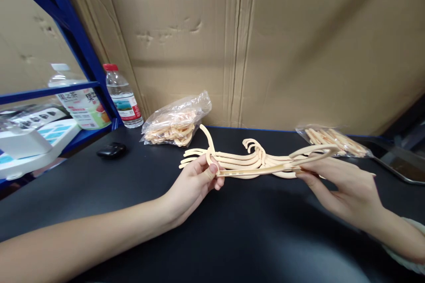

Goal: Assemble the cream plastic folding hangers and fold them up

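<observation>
My left hand (194, 183) pinches one end of a cream plastic hanger (255, 171), where its curved hook stands up beside the thumb. Around the hanger's other end, near a long looped piece, my right hand (345, 185) has its thumb and fingers closed. The hanger is held level above the black table, its narrow edge toward me. Just behind it lies a row of similar cream hangers (237, 159), their hooks (254, 145) bunched together. My hands and the held hanger cover part of that row.
A clear bag of cream parts (175, 119) lies at the back, and another bag of cream strips (335, 141) at the back right. A red-capped water bottle (123, 99) and a black mouse (112, 150) are at left, beside a blue metal rack (71, 35). Cardboard (186, 31) walls the back.
</observation>
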### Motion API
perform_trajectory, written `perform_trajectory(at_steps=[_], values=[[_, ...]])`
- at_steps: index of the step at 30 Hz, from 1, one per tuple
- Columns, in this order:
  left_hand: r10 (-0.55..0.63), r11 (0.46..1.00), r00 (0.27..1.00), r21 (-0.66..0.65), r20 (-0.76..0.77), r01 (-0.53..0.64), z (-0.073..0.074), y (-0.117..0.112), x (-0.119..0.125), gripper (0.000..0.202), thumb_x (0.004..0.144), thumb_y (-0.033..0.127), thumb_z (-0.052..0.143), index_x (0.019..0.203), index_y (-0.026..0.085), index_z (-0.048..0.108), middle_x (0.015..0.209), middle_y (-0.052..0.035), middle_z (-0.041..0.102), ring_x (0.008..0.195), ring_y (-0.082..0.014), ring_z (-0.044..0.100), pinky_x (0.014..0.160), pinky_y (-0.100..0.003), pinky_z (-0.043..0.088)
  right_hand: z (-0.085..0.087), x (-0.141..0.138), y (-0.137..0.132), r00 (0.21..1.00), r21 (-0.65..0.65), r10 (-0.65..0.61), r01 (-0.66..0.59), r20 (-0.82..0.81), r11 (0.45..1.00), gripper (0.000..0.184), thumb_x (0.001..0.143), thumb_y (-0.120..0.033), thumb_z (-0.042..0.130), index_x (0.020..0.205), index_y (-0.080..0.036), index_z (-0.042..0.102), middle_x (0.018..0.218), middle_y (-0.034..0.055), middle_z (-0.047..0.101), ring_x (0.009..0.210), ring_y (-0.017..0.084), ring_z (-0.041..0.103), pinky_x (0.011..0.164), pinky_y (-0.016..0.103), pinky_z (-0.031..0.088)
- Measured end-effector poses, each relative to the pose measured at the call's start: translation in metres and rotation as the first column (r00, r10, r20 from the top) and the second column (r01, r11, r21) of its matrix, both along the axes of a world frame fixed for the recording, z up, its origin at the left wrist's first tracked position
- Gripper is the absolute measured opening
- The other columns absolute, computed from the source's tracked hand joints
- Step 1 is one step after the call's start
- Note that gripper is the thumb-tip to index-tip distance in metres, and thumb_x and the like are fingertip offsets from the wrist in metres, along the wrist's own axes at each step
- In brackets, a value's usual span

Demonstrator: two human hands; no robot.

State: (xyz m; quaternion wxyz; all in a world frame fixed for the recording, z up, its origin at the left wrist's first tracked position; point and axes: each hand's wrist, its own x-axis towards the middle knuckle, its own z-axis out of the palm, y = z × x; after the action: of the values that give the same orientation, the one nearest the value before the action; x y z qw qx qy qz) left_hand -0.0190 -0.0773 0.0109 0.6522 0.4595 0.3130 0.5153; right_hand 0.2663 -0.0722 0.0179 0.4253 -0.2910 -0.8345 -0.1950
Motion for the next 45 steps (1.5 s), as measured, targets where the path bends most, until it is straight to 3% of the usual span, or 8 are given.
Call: perform_trajectory(at_steps=[9,15,24,28,31,34,38,45], values=[[0.113,0.993,0.993,0.023,-0.026,-0.112,-0.001,-0.002,0.001,0.026,0.074,0.029,0.079,0.069,0.014,0.058,0.066,0.0033,0.052,0.057,-0.0072,0.048,0.055,-0.020,0.041,-0.005,-0.006,-0.004,1.000,0.017,-0.011,0.011,-0.026,1.000,0.020,0.083,-0.010,0.063,0.098,-0.023,0.065,0.087,0.0033,0.076,0.077,0.022,0.073,0.078,0.034,0.061],[0.186,0.981,0.982,-0.041,-0.023,-0.187,-0.002,-0.001,0.000,0.026,0.063,0.025,0.087,0.073,0.014,0.066,0.074,-0.0003,0.067,0.069,-0.0097,0.063,0.071,-0.020,0.054,-0.001,-0.004,-0.007,0.995,-0.101,-0.090,0.085,-0.037,0.991,0.013,0.087,-0.015,0.058,0.095,-0.022,0.064,0.083,0.0019,0.074,0.069,0.018,0.071,0.060,0.026,0.056],[-0.101,0.987,0.974,-0.147,-0.205,0.071,0.001,-0.017,0.005,0.020,0.083,0.031,0.069,0.084,0.012,0.062,0.093,-0.0072,0.070,0.072,-0.0117,0.067,0.071,-0.024,0.057,0.003,-0.001,-0.001,0.981,-0.492,-0.188,0.140,-0.048,0.859,0.012,0.095,-0.029,0.047,0.099,-0.022,0.056,0.074,0.0000,0.067,0.065,0.016,0.065,0.056,0.025,0.046],[-0.202,0.936,0.807,0.134,-0.555,0.326,0.004,-0.033,0.007,0.007,0.083,0.020,0.063,0.088,0.016,0.059,0.094,-0.0076,0.069,0.080,-0.0167,0.067,0.073,-0.029,0.057,0.001,0.000,0.001,0.981,-0.584,-0.193,0.142,-0.026,0.799,0.017,0.097,-0.033,0.042,0.100,-0.022,0.055,0.074,0.0009,0.066,0.065,0.017,0.063,0.058,0.027,0.045],[-0.001,0.622,0.629,0.492,-0.777,0.609,0.008,-0.038,0.005,0.017,0.084,0.011,0.055,0.099,0.015,0.060,0.101,-0.0106,0.068,0.096,-0.0212,0.064,0.088,-0.034,0.054,-0.002,-0.002,0.000,0.985,-0.624,-0.172,0.151,0.027,0.767,0.018,0.097,-0.033,0.041,0.099,-0.021,0.054,0.075,0.0014,0.066,0.067,0.017,0.062,0.060,0.028,0.044],[0.209,0.367,0.513,0.553,-0.833,0.748,0.009,-0.038,0.001,0.025,0.087,0.011,0.052,0.111,0.013,0.058,0.117,-0.0129,0.065,0.119,-0.0255,0.053,0.105,-0.037,0.044,-0.007,-0.006,-0.001,0.989,-0.659,-0.135,0.141,0.060,0.739,0.019,0.098,-0.034,0.040,0.099,-0.022,0.054,0.078,0.0020,0.066,0.070,0.018,0.062,0.063,0.029,0.045],[0.377,0.421,0.385,0.526,-0.843,0.739,0.006,-0.037,0.000,0.034,0.087,0.021,0.055,0.121,0.014,0.055,0.137,-0.0135,0.053,0.132,-0.0294,0.041,0.113,-0.044,0.035,-0.012,-0.007,0.001,0.986,-0.655,-0.105,0.162,0.126,0.738,0.020,0.097,-0.033,0.042,0.096,-0.021,0.057,0.088,0.0048,0.067,0.080,0.019,0.063,0.072,0.032,0.047],[0.391,0.510,0.281,0.461,-0.876,0.726,0.002,-0.035,-0.001,0.040,0.089,0.029,0.053,0.127,0.015,0.050,0.143,-0.0148,0.046,0.134,-0.0294,0.038,0.110,-0.047,0.037,-0.014,-0.005,0.004,0.967,-0.617,-0.081,0.218,0.241,0.756,0.019,0.095,-0.026,0.043,0.091,-0.018,0.060,0.088,0.0064,0.064,0.079,0.020,0.059,0.072,0.035,0.047]])
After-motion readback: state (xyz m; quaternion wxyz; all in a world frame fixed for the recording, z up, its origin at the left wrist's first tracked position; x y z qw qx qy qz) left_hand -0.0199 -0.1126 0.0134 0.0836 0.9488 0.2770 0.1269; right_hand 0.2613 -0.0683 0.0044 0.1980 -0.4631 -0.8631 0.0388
